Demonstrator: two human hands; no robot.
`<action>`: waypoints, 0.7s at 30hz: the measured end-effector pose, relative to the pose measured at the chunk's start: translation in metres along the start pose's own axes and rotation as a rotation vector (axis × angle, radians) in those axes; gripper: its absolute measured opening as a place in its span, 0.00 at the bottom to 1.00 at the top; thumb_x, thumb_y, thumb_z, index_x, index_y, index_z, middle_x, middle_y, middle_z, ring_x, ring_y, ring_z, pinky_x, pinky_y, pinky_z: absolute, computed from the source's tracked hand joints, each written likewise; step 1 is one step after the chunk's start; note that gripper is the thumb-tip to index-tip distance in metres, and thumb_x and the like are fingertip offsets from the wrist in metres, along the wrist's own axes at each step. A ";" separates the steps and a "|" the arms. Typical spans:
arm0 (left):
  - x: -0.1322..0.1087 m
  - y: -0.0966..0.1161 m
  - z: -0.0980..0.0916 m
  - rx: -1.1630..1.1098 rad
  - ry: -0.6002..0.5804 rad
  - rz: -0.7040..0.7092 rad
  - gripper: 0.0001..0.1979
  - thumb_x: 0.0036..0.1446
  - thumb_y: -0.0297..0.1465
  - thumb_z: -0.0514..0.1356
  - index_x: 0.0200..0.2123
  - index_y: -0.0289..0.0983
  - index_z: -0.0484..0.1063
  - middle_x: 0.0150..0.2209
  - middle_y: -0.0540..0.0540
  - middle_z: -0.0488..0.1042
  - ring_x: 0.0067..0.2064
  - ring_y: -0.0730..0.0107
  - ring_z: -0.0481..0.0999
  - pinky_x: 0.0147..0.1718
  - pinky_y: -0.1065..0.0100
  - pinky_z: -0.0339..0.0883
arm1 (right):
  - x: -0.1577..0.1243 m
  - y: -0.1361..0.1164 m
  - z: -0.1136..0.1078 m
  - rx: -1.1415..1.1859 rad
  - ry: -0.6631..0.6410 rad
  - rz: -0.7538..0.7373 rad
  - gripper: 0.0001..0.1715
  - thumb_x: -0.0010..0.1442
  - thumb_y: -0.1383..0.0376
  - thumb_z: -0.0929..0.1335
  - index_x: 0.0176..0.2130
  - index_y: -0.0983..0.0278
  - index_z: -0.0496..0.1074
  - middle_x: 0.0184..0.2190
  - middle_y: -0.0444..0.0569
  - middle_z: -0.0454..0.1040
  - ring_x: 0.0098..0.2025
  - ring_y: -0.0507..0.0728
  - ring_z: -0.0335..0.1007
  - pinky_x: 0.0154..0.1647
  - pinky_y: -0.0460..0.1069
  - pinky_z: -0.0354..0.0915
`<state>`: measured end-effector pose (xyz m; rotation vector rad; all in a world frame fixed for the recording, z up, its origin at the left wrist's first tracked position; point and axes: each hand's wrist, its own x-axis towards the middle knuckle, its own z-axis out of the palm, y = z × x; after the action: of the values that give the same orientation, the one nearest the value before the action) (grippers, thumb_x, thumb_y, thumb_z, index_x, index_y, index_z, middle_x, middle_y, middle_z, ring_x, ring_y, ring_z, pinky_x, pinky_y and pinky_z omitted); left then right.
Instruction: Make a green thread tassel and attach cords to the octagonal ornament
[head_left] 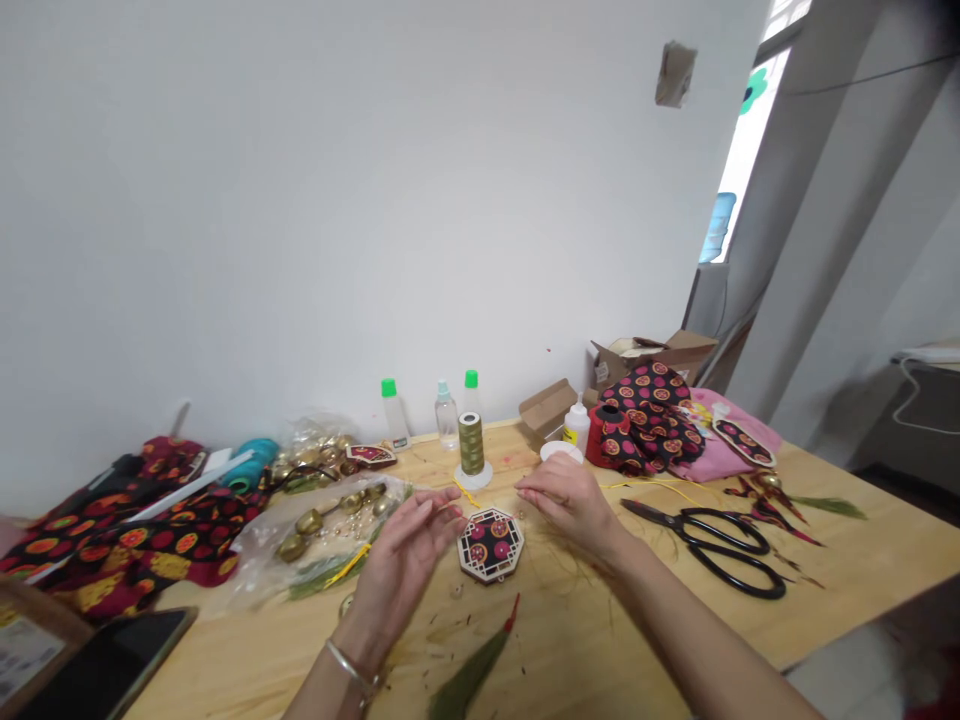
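An octagonal frame with a dark floral fabric centre (490,545) lies on the wooden table (570,640) between my hands. My left hand (417,538), with a silver bangle on the wrist, is just left of it, fingers curved and apart. On the other side my right hand (566,492) is pinched; whatever its fingertips hold is too small to make out. Behind the frame a spool of olive thread (472,444) stands upright, with a yellow cord (466,493) near its base. A green tassel with a red tip (476,668) lies in front.
Black-handled scissors (712,540) lie to the right, below patterned fabric (649,420). Bottles, including a glue bottle (576,428), stand along the wall. At left are a plastic bag of bells (322,530), more fabric (142,520) and a phone (112,665).
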<state>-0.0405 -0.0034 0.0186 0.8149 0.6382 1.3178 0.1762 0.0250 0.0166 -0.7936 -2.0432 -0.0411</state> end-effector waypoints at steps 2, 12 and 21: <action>0.000 0.001 0.002 0.235 0.159 0.159 0.06 0.44 0.28 0.61 0.30 0.37 0.71 0.34 0.48 0.73 0.35 0.70 0.70 0.38 0.69 0.64 | 0.000 0.000 0.000 0.017 0.022 0.024 0.10 0.56 0.66 0.62 0.31 0.64 0.72 0.22 0.48 0.71 0.27 0.52 0.63 0.30 0.48 0.57; 0.013 -0.022 0.088 1.005 -0.125 0.177 0.16 0.43 0.35 0.60 0.37 0.36 0.73 0.20 0.51 0.71 0.22 0.71 0.65 0.22 0.71 0.57 | 0.001 -0.004 -0.011 0.035 0.262 0.158 0.13 0.57 0.67 0.60 0.33 0.64 0.73 0.21 0.48 0.69 0.25 0.52 0.62 0.26 0.45 0.58; 0.013 -0.014 0.084 0.717 -0.059 -0.209 0.11 0.35 0.33 0.66 0.25 0.33 0.74 0.18 0.49 0.74 0.16 0.78 0.64 0.18 0.76 0.56 | 0.004 0.003 -0.019 0.053 0.364 0.215 0.12 0.55 0.66 0.61 0.34 0.62 0.73 0.22 0.47 0.71 0.22 0.51 0.63 0.24 0.45 0.59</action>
<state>0.0370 -0.0045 0.0560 1.3145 1.1424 0.8614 0.1910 0.0236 0.0302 -0.8973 -1.6043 -0.0087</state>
